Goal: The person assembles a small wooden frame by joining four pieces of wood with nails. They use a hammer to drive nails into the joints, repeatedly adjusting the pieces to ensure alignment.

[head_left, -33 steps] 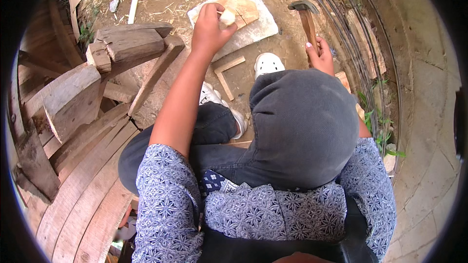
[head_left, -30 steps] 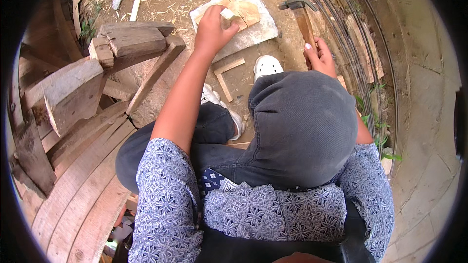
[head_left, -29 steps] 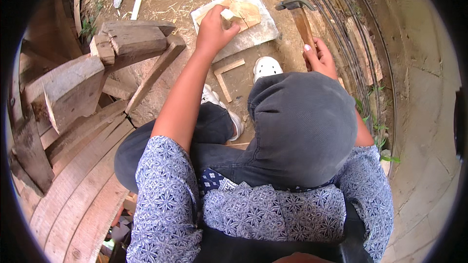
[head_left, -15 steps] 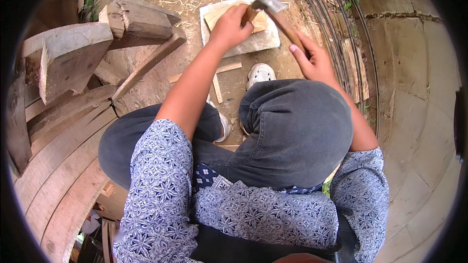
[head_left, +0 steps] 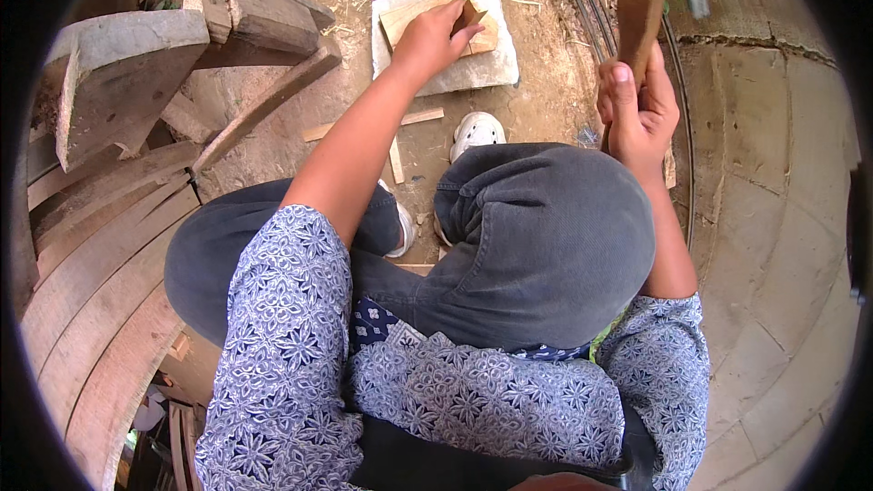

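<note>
Left hand [head_left: 435,42] is pinching a small wood block [head_left: 467,15] over the board [head_left: 403,22], toward the slab's [head_left: 491,75] far edge. Right hand [head_left: 642,120] has a solid grip on the hammer [head_left: 639,16], raised well right of the slab. Fwiw, a crooked swing could mash the hand by that block, or tip it.

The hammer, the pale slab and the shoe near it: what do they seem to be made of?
Hammer: the head looks like grey metal, by its sheen; the handle seems wood, by its brown, uneven tone.
Slab: perhaps stone or concrete, since it is whitish, matte and rough; I cannot tell which.
Shoe: probably moulded foam or rubber, smooth and white with round holes.
</note>
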A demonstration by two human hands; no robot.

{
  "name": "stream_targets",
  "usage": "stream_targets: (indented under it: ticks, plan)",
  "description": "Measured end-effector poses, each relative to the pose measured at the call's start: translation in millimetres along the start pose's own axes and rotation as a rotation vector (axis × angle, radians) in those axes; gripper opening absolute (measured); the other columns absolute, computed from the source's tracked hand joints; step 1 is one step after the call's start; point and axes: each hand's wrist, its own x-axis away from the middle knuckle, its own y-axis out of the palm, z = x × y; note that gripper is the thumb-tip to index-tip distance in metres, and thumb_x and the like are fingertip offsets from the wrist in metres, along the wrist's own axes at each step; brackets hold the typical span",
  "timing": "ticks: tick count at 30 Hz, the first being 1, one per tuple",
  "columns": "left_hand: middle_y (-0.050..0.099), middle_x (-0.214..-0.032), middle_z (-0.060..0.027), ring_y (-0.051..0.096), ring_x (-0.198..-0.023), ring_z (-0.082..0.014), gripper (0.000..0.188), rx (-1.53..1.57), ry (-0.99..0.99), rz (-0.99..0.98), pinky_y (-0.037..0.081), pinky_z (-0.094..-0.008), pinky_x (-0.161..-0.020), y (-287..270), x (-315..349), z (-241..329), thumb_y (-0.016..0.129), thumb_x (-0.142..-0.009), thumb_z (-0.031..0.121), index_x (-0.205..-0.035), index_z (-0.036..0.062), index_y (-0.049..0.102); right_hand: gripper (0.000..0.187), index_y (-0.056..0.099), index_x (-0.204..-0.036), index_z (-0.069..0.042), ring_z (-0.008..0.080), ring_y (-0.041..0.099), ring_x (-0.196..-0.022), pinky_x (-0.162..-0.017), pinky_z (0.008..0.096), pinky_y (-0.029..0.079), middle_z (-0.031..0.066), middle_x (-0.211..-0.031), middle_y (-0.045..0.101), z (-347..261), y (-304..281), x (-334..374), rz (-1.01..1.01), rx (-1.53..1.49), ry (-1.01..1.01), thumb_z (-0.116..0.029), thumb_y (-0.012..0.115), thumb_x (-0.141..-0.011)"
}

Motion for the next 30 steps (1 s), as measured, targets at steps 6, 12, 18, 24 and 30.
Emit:
stream_targets:
  ticks: [6,12,18,24,30]
  plan:
    - [0.071,-0.093,-0.0177,0.068,-0.086,-0.039,0.036,0.01,0.028,-0.03,0.053,-0.046,-0.074,8,-7,9,0.069,-0.092,0.038,-0.104,0.005,0.062,0.045,0.058,-0.138,-0.001,0.016,0.065,-0.108,-0.088,0.0308,0.052,0.0152,-0.12,0.07,80,-6,3,-0.213,0.375,0.103,-0.017,0.067,-0.097]
    - [0.07,-0.092,-0.019,0.067,-0.088,-0.0406,0.038,-0.019,0.011,0.008,0.053,-0.0466,-0.075,1,2,2,0.068,-0.093,0.04,-0.104,0.0039,0.061,0.046,0.058,-0.139,-0.003,0.0081,0.063,-0.087,-0.077,0.0258,0.052,0.0112,-0.115,0.072,24,-3,-12,-0.052,0.143,-0.091,-0.018,0.069,-0.096]
    - [0.068,-0.091,-0.0213,0.066,-0.088,-0.0427,0.041,-0.009,0.116,0.049,0.052,-0.0469,-0.075,10,-7,5,0.066,-0.094,0.041,-0.102,0.0014,0.059,0.049,0.056,-0.14,-0.001,0.009,0.062,-0.095,-0.083,0.0247,0.05,0.0097,-0.112,0.07,69,-19,-9,-0.305,0.433,0.073,-0.015,0.069,-0.095]
    - [0.068,-0.09,-0.0209,0.065,-0.086,-0.0421,0.039,-0.007,0.045,0.009,0.052,-0.0467,-0.073,-3,5,2,0.067,-0.094,0.04,-0.098,0.0015,0.058,0.042,0.059,-0.135,0.0,0.0118,0.062,-0.102,-0.086,0.0258,0.05,0.0089,-0.118,0.068,16,1,-12,-0.138,0.207,-0.11,-0.013,0.068,-0.096]
    - [0.069,-0.094,-0.0194,0.066,-0.088,-0.0401,0.034,-0.021,0.071,0.035,0.052,-0.0466,-0.075,7,-6,0,0.068,-0.093,0.036,-0.1,0.0035,0.06,0.044,0.057,-0.136,0.001,0.0136,0.063,-0.107,-0.089,0.0278,0.05,0.0121,-0.123,0.068,50,-18,-16,-0.341,0.425,0.054,-0.01,0.068,-0.095]
